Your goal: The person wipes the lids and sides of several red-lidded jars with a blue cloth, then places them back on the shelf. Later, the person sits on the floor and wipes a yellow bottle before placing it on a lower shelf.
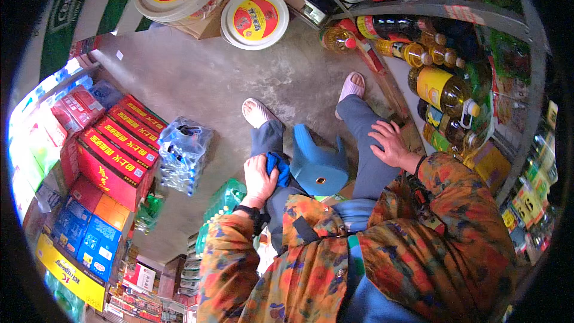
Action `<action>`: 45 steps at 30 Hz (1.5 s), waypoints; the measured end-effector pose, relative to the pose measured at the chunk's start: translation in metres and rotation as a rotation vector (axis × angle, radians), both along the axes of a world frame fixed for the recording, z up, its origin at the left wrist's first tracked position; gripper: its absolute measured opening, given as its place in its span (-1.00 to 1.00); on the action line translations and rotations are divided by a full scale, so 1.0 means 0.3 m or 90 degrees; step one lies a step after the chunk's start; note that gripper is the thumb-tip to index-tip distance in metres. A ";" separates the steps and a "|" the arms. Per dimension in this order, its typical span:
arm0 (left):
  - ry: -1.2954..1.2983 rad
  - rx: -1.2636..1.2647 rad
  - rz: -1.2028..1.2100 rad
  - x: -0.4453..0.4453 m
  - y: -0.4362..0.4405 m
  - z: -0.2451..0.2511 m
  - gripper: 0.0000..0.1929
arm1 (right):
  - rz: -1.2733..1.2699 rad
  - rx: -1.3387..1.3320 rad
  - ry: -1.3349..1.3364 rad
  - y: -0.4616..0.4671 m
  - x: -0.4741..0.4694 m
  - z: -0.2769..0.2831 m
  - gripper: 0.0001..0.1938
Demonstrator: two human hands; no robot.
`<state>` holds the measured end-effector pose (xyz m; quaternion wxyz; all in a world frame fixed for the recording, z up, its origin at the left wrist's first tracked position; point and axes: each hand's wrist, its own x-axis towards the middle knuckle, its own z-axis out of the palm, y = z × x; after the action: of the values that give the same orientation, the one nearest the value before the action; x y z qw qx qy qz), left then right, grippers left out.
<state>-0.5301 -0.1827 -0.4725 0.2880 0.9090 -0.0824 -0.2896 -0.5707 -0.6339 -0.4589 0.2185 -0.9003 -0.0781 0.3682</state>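
My left hand (261, 179) grips a bunched dark blue cloth (278, 168) over my left knee. Part of the cloth is hidden under the fingers. On my other leg, near the knee, my right hand (389, 144) lies palm down, its fingers spread and holding nothing. Between my legs stands a blue plastic stool (319, 161) with a small hole in its top. A folded blue fabric (356, 213) shows at my lap, below the patterned jacket (309, 269).
Left are red drink cartons (114, 166) and a shrink-wrapped bottle pack (184, 152); green bottles (226, 199) stand near my left forearm. White lidded buckets (254, 19) sit ahead. Shelves with oil bottles (441, 92) line the right, and one oil bottle (336, 39) stands by the shelf edge.
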 end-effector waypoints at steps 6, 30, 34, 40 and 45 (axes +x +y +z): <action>-0.056 -0.041 -0.040 0.111 0.055 -0.053 -0.58 | 0.022 0.108 -0.054 -0.060 0.122 -0.097 -0.64; -0.389 -0.075 -0.021 0.060 0.121 -0.230 -0.64 | 0.089 0.108 -0.440 0.081 0.123 -0.225 -0.78; -0.461 -0.061 -0.008 0.012 0.124 -0.223 -0.62 | 0.078 0.075 -0.489 0.087 0.062 -0.212 -0.79; -0.479 -0.028 0.035 -0.035 0.111 -0.225 -0.64 | -0.009 -0.008 -0.555 0.120 -0.012 -0.256 -0.84; -0.473 -0.103 0.189 -0.079 0.037 -0.221 -0.76 | 0.068 -0.102 -0.609 0.164 -0.060 -0.302 -0.82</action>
<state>-0.5539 -0.1717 -0.5389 0.3482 0.9281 -0.0712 0.1104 -0.5886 -0.5846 -0.5495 0.0692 -0.9772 -0.1875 -0.0710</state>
